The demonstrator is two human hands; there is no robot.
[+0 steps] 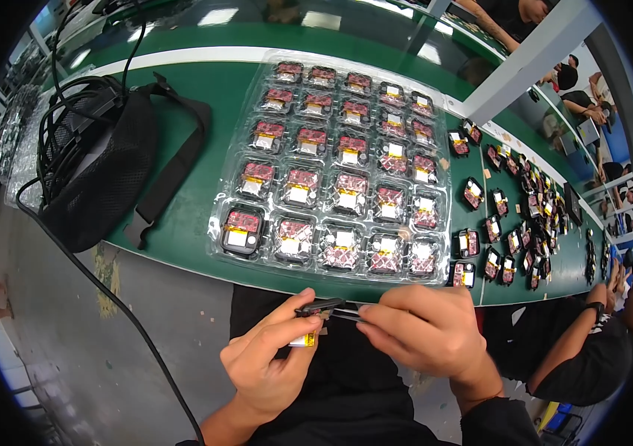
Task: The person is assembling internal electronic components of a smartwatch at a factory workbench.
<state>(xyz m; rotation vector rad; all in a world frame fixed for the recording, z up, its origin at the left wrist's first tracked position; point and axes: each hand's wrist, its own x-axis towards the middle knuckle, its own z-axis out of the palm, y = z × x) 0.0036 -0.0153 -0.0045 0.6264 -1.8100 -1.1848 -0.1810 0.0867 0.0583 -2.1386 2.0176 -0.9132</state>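
In front of my lap, my left hand [263, 366] grips a small black device housing [321, 305] between thumb and fingers. A white battery pack [302, 340] with a yellow band hangs below the housing by my left fingers. My right hand [435, 332] pinches metal tweezers [347, 313], whose tips reach to the housing's right side. Whether the tips grip any part is too small to tell. Beyond my hands, a clear plastic tray [221, 204] holds rows of similar black housings with red circuit boards and white batteries.
A black mesh bag [112, 175] with coiled cables lies left of the tray on the green table [190, 160]. One cable [119, 306] runs down past the table edge. Many loose devices [532, 204] are scattered on the right. A person [584, 346] sits at my right; a white post [528, 63] rises behind.
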